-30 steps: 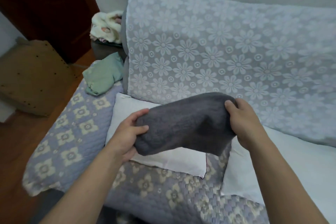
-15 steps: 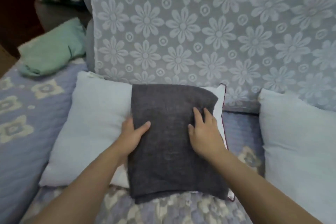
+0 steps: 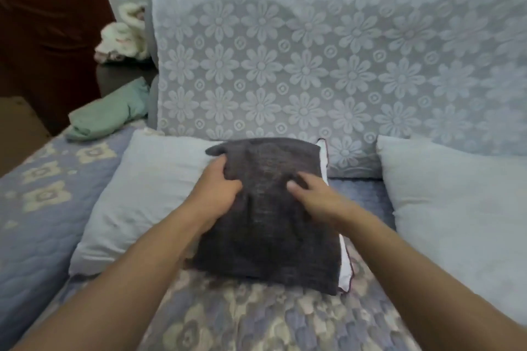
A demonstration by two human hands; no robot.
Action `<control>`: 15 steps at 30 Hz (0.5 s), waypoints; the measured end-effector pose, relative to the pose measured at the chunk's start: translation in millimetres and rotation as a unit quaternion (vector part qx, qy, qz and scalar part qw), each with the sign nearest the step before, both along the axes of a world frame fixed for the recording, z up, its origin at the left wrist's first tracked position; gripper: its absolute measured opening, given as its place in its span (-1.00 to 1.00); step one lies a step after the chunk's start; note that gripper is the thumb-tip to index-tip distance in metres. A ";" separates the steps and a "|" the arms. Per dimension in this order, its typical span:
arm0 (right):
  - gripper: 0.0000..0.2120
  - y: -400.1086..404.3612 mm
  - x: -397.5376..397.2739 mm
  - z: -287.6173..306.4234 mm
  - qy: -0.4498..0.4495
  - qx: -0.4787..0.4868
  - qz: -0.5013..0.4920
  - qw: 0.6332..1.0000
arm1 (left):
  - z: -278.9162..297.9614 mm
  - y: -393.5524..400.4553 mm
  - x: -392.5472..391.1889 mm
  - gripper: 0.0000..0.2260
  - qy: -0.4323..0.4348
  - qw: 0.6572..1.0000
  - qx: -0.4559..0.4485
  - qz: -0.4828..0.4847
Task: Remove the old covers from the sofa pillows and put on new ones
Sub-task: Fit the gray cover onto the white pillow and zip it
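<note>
cover: dark grey pillow cover (image 3: 268,208) lies folded on top of the left white pillow (image 3: 148,194), at 12 o'clock from the person, its far edge near the sofa backrest (image 3: 313,80)
left grip: left hand (image 3: 219,194) bunches the cover's fabric near its 10 o'clock corner, fingers curled into the cloth, likely hunting for the opening edge
right grip: right hand (image 3: 316,196) rests on the cover toward its 2 o'clock side; thumb shows, fingers look to press or lightly pinch the fabric, cannot tell which through the blur
why there: pillow works as a soft base, so the cover stays put while both hands sort out its layers
second pillow: bare white pillow (image 3: 445,202) at 3 o'clock, apart from the cover, propped against the backrest
old covers: both pillows look stripped already; the green bundle (image 3: 111,114) at 10 o'clock may be a discarded cover, not sure
stage: judged as start of fitting the new cover; opening not yet found or spread
risk: thick fabric may cling, so the pillow corners will need feeding in one at a time
</note>
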State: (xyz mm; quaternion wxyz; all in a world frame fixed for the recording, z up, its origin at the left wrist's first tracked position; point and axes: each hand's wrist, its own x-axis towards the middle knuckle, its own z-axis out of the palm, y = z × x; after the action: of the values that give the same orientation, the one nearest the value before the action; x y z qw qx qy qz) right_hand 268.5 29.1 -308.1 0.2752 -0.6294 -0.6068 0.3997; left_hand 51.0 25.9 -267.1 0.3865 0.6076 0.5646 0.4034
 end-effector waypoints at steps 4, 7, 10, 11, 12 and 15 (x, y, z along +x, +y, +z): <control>-0.40 -94.3 19.6 90.0 0.374 0.068 -0.027 0.924 | 56.6 -82.8 84.9 -0.41 0.063 0.936 0.074 -0.337; -0.60 -140.2 43.9 89.8 0.408 0.092 -0.153 0.895 | 48.8 -106.4 120.7 -0.66 0.109 0.934 0.095 -0.327; -0.40 -176.5 55.6 66.9 0.536 -0.017 -0.134 0.833 | 25.3 -118.7 119.7 -0.78 0.032 0.970 0.088 -0.224; -0.36 -182.2 56.0 55.2 0.535 -0.027 -0.124 0.835 | 12.6 -122.7 119.4 -0.76 -0.012 0.972 0.038 -0.230; -0.34 -185.2 51.3 46.6 0.523 -0.029 -0.116 0.844 | 0.1 -126.1 118.0 -0.73 -0.046 0.970 -0.009 -0.240; -0.27 -178.0 29.0 32.5 0.494 -0.042 -0.079 0.865 | -27.7 -130.4 113.8 -0.61 -0.085 0.977 -0.028 -0.194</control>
State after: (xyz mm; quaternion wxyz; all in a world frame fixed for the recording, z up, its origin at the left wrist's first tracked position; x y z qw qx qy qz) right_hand 297.6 -148.9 -275.6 0.5435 -0.4062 -0.3221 0.6602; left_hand 164.8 -104.5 -294.8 0.5206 0.6581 0.4123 0.3548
